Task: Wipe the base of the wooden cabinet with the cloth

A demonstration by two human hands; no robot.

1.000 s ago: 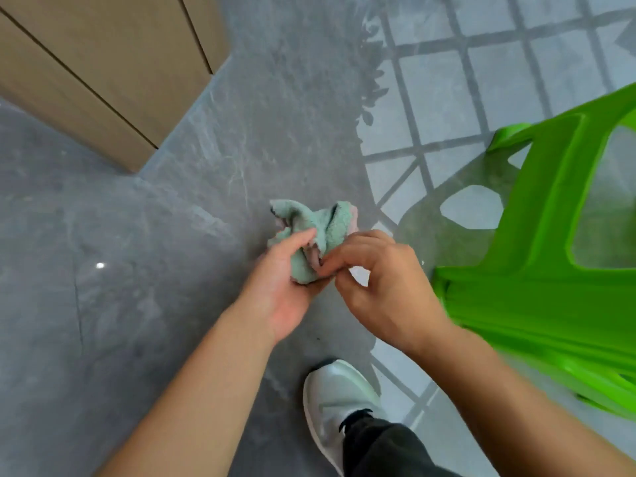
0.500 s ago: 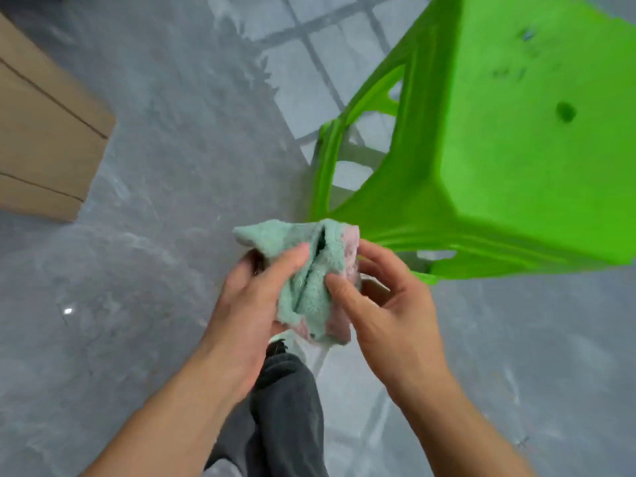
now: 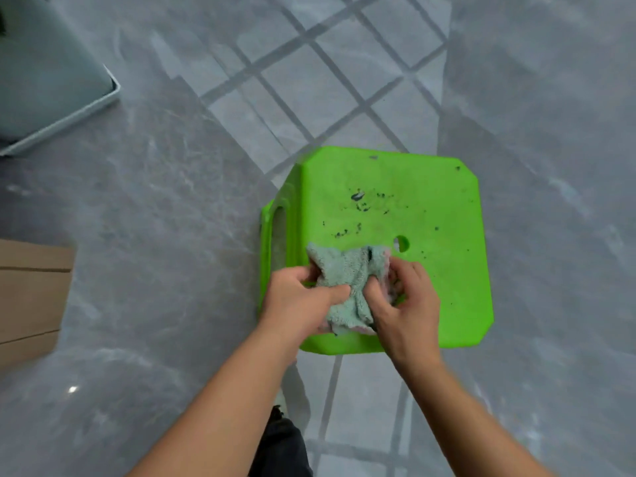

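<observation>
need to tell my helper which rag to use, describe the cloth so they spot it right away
Find the bright green plastic stool on the grey floor. Over its near edge, the left hand and right hand hold a bunched cloth. It is fuzzy pale teal terry with pink patches, the only fabric there.

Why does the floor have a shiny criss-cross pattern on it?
In the head view, that grid is light, probably from a window, reflecting off the glossy floor; a small bright glint shows glare too. The green stool is evenly lit, and the picture's edges look soft and stretched by the wide lens.
</observation>
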